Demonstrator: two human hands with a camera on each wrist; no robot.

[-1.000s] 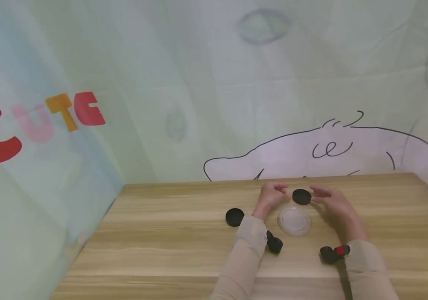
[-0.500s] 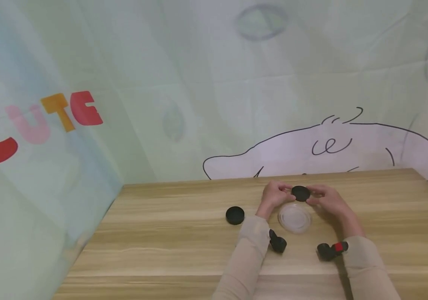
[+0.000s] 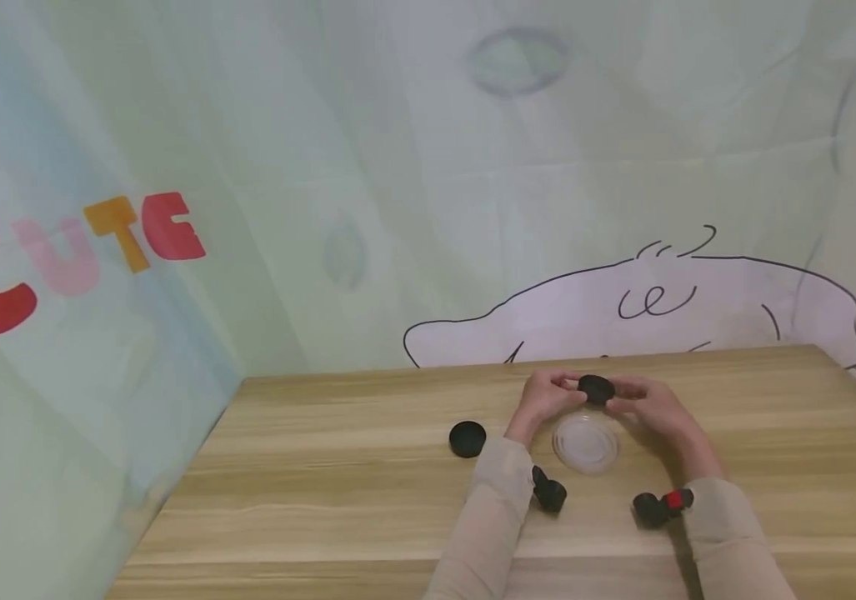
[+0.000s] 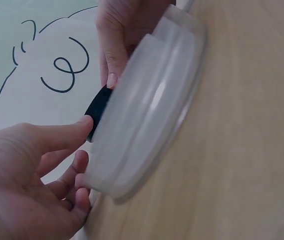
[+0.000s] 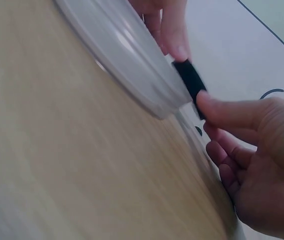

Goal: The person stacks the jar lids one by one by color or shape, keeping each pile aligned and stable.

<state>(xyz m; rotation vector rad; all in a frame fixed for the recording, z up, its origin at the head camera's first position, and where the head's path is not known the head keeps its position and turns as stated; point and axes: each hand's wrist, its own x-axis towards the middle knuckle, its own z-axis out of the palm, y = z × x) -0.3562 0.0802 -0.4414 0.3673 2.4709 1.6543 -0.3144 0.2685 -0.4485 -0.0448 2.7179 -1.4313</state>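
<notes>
A shallow round black lid (image 3: 596, 389) is held between both hands, beyond the clear plastic container. My left hand (image 3: 546, 396) pinches its left edge; in the left wrist view the thumb presses on the lid's rim (image 4: 99, 111). The right hand (image 3: 651, 404) grips the opposite edge, its thumb on the rim (image 5: 190, 82) in the right wrist view. Just in front of the lid, between the forearms, the round clear plastic container (image 3: 585, 444) rests on the table; it looks like stacked layers from the side (image 4: 142, 110).
A second round black lid (image 3: 468, 439) lies left of my left wrist. The wooden table (image 3: 307, 483) ends at its back edge just beyond the hands, before a printed cloth (image 3: 367, 167). Small black cameras (image 3: 550, 493) are worn on both wrists.
One second ago the hands stood open on either side of the black lid. They have closed in on its edges and now hold it, with the lid slightly tilted. The clear container stays put.
</notes>
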